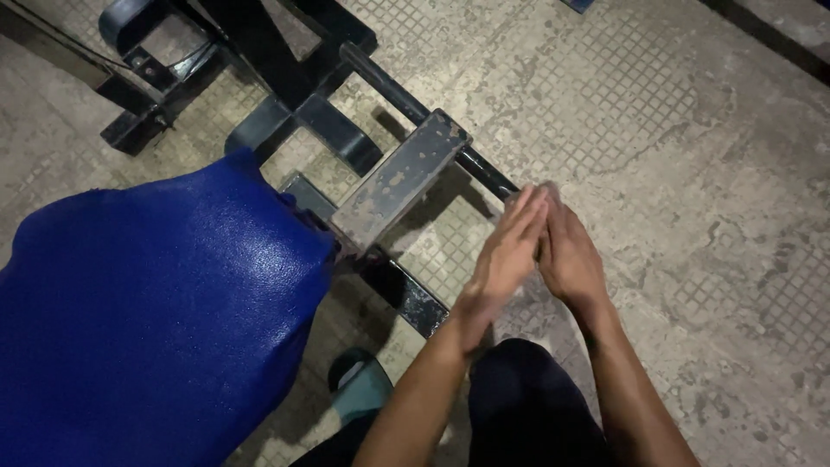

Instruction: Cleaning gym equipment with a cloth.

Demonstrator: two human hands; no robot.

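My left hand point(506, 255) and my right hand point(566, 255) are pressed palm to palm in front of me, fingers straight and pointing away. Neither holds anything that I can see. Their fingertips hover just beside the end of a black metal bar point(406, 99) that runs diagonally up to the left. A worn grey metal plate point(399, 180) sits across that bar, a short way left of my hands. A large sheet of shiny blue leather point(156, 311) lies draped at the left.
A black metal machine frame point(268, 60) fills the upper left. The floor point(692, 173) is worn, stained concrete with a small square grid pattern. My dark-trousered knee point(527, 398) and a teal sandal point(367, 389) show at the bottom.
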